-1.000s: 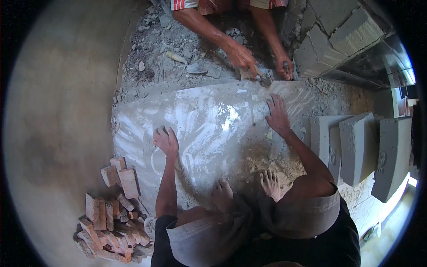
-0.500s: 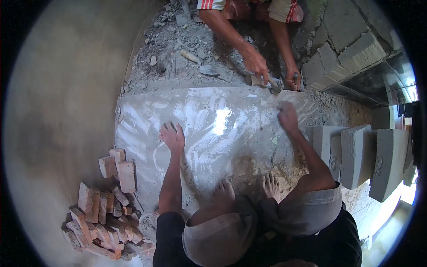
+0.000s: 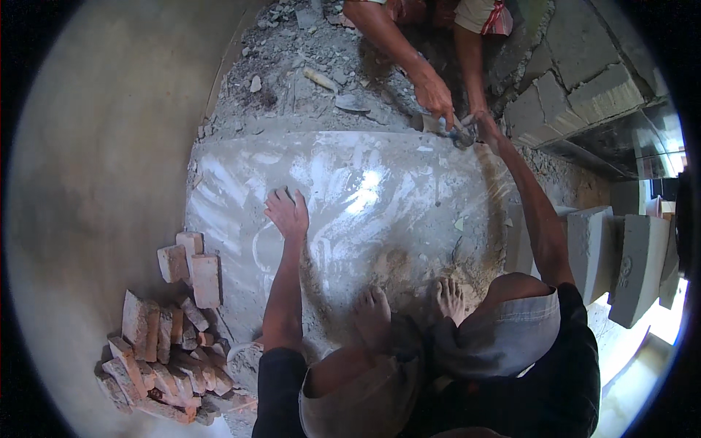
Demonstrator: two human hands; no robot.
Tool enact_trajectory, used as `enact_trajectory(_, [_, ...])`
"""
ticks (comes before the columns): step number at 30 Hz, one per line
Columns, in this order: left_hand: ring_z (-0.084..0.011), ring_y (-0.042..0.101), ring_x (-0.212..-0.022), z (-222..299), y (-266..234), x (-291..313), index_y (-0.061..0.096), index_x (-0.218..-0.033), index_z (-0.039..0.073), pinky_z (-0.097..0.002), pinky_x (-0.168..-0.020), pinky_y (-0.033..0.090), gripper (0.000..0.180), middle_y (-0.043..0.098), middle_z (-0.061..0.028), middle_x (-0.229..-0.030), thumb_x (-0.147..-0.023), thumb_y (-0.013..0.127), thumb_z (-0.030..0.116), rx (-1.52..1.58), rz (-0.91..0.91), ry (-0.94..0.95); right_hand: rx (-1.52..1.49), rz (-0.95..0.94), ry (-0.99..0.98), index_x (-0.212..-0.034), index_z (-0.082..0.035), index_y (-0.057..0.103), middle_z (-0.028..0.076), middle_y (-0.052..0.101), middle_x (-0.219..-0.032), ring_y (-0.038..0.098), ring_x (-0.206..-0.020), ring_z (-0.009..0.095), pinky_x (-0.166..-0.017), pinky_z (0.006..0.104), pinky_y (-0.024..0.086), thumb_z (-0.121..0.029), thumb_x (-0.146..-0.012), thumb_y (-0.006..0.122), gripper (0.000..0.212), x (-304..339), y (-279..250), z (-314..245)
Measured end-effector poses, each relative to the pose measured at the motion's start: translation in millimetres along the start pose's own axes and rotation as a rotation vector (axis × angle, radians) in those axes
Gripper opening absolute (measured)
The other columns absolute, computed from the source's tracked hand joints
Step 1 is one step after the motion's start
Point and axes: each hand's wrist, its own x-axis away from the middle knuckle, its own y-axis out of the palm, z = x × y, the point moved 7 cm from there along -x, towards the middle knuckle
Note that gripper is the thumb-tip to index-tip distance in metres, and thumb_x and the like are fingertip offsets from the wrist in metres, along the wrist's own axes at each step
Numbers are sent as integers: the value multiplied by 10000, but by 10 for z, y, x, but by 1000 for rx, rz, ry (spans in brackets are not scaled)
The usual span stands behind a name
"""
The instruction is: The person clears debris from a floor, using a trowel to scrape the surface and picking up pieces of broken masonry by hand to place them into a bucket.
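My left hand (image 3: pixel 287 212) lies on a large grey, dust-smeared slab (image 3: pixel 336 241), fingers spread and nothing in them. My right hand (image 3: pixel 489 133) reaches to the slab's far right corner, against a co-worker's hand (image 3: pixel 478 117). There the hands overlap, so what my right fingers do or hold is hidden. Just to the left, the co-worker's other hand (image 3: pixel 434 96) grips a tool with a rounded metal head (image 3: pixel 463 137), which looks like a hammer, at the slab's far edge. My bare feet (image 3: pixel 450 301) rest on the slab's near side.
Red bricks (image 3: pixel 164 325) are heaped at the lower left, next to a smooth wall or floor surface. Grey blocks (image 3: pixel 588 244) stand at the right. Beyond the slab, a trowel (image 3: pixel 352 104) lies in rubble (image 3: pixel 285 69). A ledge of grey blocks (image 3: pixel 606 91) borders the far right.
My right hand has moved forward and right, from above the slab to the co-worker's hand at the corner. My left hand remains on the slab. The view has shifted slightly.
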Motion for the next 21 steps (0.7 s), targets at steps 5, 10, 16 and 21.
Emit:
enact_trajectory(5, [-317,448,-1051,-198,-38,-34,541,-1099,52,-455,-859,327,363,497,-153,-1116,-839,547,305,-84,19,-16,25,-50,-108,-1039,-51,585,28,610,-928,567,-897,134,-773,278,460,-425,-924,469,408,-198,364,-381])
enact_trajectory(10, [-321,448,-1052,162,137,-29,539,-1104,50,-453,-856,324,362,498,-157,-1127,-843,541,302,31,55,42,59,-210,-96,-979,-52,590,28,584,-859,530,-872,132,-810,265,406,-346,-936,462,323,-526,-789,520])
enact_trajectory(16, [-332,439,-1085,-88,-39,-73,536,-1107,39,-460,-877,312,371,489,-171,-1131,-849,537,306,-4,56,9,79,-127,-1,-905,-43,618,28,599,-864,546,-822,130,-755,284,435,-298,-910,506,279,-391,-93,702])
enact_trajectory(21, [-331,456,-1056,-33,1,9,543,-1072,36,-455,-860,323,341,504,-169,-1111,-841,544,286,-12,52,20,109,-2,-29,-928,-37,612,37,601,-868,548,-828,133,-761,287,435,-284,-913,491,275,-130,-16,406])
